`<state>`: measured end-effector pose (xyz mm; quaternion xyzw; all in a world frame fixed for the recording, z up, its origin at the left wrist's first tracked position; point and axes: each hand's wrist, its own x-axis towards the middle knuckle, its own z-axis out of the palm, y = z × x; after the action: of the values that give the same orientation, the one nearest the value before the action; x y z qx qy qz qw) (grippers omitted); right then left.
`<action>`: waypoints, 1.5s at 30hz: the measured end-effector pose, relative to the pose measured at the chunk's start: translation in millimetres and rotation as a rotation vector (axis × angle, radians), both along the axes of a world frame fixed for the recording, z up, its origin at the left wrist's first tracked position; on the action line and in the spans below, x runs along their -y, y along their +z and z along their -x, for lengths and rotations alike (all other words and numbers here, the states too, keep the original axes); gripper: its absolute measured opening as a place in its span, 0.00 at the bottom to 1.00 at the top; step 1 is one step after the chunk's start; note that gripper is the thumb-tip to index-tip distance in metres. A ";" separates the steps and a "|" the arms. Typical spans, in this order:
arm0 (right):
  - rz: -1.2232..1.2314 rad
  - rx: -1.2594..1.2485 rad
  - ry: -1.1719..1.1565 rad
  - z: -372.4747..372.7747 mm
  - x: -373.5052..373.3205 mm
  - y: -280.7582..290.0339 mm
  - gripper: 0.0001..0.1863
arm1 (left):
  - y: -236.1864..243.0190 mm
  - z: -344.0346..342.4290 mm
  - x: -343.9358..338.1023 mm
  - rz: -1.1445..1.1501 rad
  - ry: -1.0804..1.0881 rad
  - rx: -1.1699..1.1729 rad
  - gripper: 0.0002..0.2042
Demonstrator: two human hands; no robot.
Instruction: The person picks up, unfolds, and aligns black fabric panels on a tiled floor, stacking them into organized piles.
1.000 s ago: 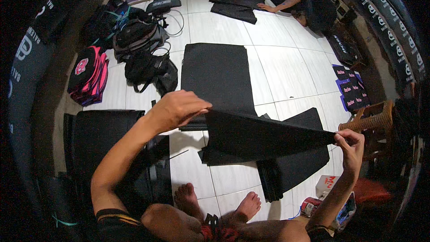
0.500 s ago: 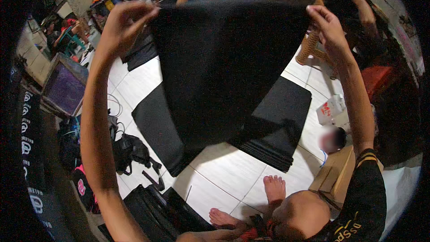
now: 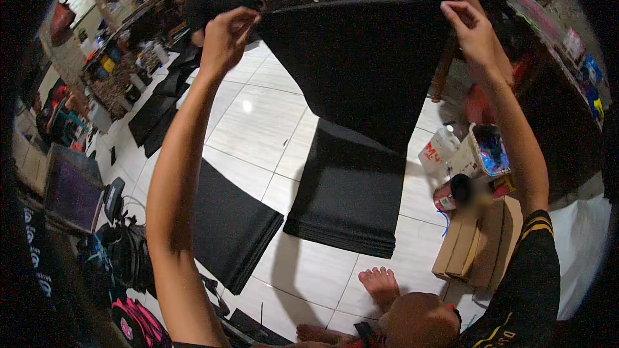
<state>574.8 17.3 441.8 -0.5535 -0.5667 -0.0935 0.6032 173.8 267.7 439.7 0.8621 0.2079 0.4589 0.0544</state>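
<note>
A black cloth panel [image 3: 361, 58] hangs between my raised hands, stretched along its top edge. My left hand [image 3: 229, 35] pinches the upper left corner, and my right hand [image 3: 471, 35] pinches the upper right one. The cloth's lower part hangs over the far end of a neat stack of black cloth pieces [image 3: 348, 193] on the floor; whether it touches the stack I cannot tell. To the left, nearer my left forearm, lies a second stack of black cloth [image 3: 235, 225], partly hidden behind that arm.
White tiles [image 3: 245, 129] cover the floor. Cardboard boxes [image 3: 474, 238], a white bottle [image 3: 442, 148] and a tub [image 3: 480, 151] stand at right. Bags and cables [image 3: 126, 254] lie at left. Another person [image 3: 219, 3] in a dark cap is at the far side. My bare foot [image 3: 380, 287] is near the stacks.
My hands have carried the cloth rightward over the right stack, still stretched between them. The view has turned, baring more floor on the left. The person in the cap has come into sight.
</note>
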 end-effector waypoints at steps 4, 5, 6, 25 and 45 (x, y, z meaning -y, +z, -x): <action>0.132 0.135 -0.100 48.0 88.3 -49.3 0.07 | -88.7 15.0 37.6 -0.013 -0.087 0.094 0.08; 0.229 0.025 -0.084 62.4 110.0 -70.9 0.07 | -116.3 22.8 56.2 -0.012 -0.055 0.092 0.09; 0.325 0.035 -0.075 74.0 127.3 -96.6 0.08 | -140.3 37.3 72.7 -0.015 -0.007 0.015 0.09; 0.837 -0.141 -0.157 193.0 249.7 -368.6 0.05 | -396.8 135.6 203.3 0.416 -0.002 -0.421 0.06; 1.203 0.310 0.349 275.3 194.2 -385.1 0.42 | -414.3 133.2 253.5 0.457 -0.194 -0.516 0.32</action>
<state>299.5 -176.8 56.7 -0.6746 -0.6823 0.2614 0.1049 40.6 14.2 25.4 0.9310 0.2293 0.1604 0.2346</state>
